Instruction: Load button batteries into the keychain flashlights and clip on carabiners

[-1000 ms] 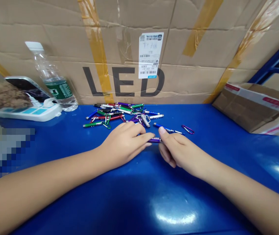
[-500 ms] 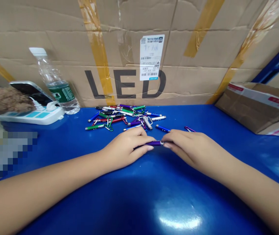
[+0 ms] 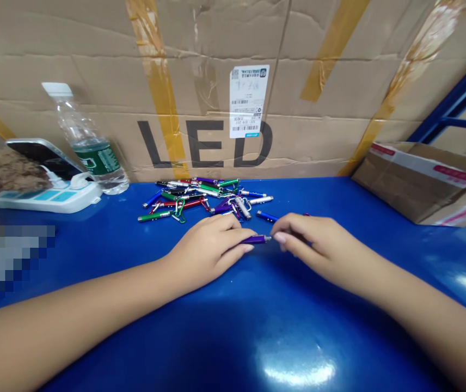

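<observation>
My left hand (image 3: 208, 245) is closed around a slim purple keychain penlight (image 3: 255, 239), whose silvery end sticks out to the right; the rest is hidden in the palm. Right at that end, my right hand (image 3: 312, 237) has thumb and finger pinched together. Whether its fingertips grip the tip or a small part beside it, I cannot tell. A blue penlight (image 3: 266, 216) lies just behind, between the two hands. Farther back is a loose pile of penlights (image 3: 188, 202) in several colours, some with carabiner clips, such as the green clip (image 3: 179, 211).
A large cardboard box (image 3: 298, 141) marked LED walls off the back of the blue table (image 3: 200, 337). At left stand a water bottle (image 3: 94, 147), a phone (image 3: 45, 155) and a white power strip (image 3: 61, 198). A smaller carton (image 3: 416, 185) sits at right.
My right hand has drawn slightly back from the penlight's end, baring more of its silvery tip, and its fingers have curled. My left hand keeps its hold. The whole view has shifted slightly.
</observation>
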The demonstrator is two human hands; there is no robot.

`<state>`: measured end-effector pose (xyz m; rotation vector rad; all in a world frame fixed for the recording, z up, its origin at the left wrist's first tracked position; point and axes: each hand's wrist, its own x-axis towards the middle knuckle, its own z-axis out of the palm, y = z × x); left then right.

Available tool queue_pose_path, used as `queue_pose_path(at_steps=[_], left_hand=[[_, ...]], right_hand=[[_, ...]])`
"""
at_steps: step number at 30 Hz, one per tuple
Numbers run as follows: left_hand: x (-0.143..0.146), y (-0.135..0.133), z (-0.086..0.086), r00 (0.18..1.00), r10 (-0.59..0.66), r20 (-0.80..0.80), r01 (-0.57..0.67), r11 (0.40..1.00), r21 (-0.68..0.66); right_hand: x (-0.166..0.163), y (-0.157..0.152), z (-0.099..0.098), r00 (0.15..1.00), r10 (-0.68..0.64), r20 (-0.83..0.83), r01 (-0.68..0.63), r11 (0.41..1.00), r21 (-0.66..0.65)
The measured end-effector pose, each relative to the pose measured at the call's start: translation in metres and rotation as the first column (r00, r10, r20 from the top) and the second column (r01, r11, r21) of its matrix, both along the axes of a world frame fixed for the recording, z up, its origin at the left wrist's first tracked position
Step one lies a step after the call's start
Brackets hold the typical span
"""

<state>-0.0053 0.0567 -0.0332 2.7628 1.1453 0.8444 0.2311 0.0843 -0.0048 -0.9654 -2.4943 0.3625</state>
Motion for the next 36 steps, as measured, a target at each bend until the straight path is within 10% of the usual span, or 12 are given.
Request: queue_pose_path(at_steps=[6, 13, 36], left_hand=[[-0.002, 0.005, -0.001, 0.994, 0.073, 0.081, -0.061, 0.988, -0.14], [-0.002, 0.006, 0.001, 0.996, 0.066, 0.057, -0.055, 0.984, -0.168], [-0.001, 0.004, 0.001, 1.0, 0.008, 0.027, -0.002, 0.978, -0.207]], right_hand=[[0.041, 0.03, 0.014, 0.964, -0.265, 0.004, 0.265, 0.964, 0.018], [0.064, 0.056, -0.001, 0.827, -0.372, 0.421, 0.438, 0.896, -0.069], [0.059, 0.067, -0.008, 0.789, -0.497, 0.361, 0.572, 0.809, -0.134]])
